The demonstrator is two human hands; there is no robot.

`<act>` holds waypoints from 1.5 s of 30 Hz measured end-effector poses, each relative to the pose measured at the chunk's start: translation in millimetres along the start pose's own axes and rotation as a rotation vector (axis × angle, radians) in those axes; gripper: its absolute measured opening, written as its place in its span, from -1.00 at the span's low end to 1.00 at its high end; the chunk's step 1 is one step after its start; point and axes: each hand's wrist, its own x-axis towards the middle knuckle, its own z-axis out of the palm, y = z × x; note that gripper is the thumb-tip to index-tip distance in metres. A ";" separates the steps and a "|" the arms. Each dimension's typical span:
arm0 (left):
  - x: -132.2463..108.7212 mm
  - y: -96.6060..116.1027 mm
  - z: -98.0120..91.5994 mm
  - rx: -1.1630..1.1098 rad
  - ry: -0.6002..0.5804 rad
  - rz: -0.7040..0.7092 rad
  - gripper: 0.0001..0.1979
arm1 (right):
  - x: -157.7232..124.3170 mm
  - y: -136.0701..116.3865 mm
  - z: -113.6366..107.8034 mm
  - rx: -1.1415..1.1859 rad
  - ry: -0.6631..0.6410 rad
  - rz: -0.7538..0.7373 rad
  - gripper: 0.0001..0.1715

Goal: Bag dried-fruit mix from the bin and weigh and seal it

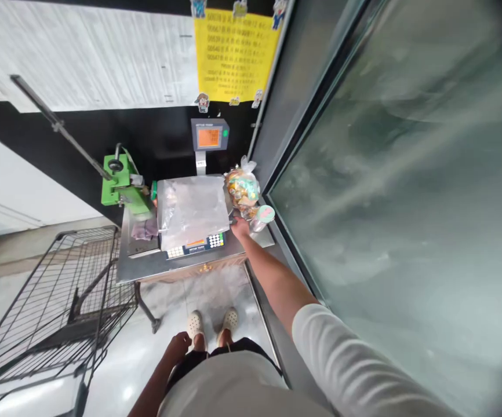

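Note:
My right hand (239,226) reaches forward to the right edge of a weighing scale (194,246) on a small steel table (146,267). It rests beside a clear bag of colourful packets (242,188) and a small round-lidded container (263,216); its fingers are hidden, so I cannot say whether it grips anything. A plastic sheet (192,208) covers the scale's platform. The scale's orange display (208,137) stands on a post behind. My left hand (178,346) hangs low by my hip, fingers curled, with nothing visible in it.
A wire shopping cart (55,313) stands at the left. A green bag-sealing device (123,185) sits at the table's left end. A glass freezer door (399,191) fills the right side. A yellow notice (233,52) hangs on the wall.

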 end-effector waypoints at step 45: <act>-20.0 201.6 -308.3 -0.310 1.161 0.778 -0.66 | -108.1 -94.3 -103.9 0.889 -0.001 -0.670 -0.06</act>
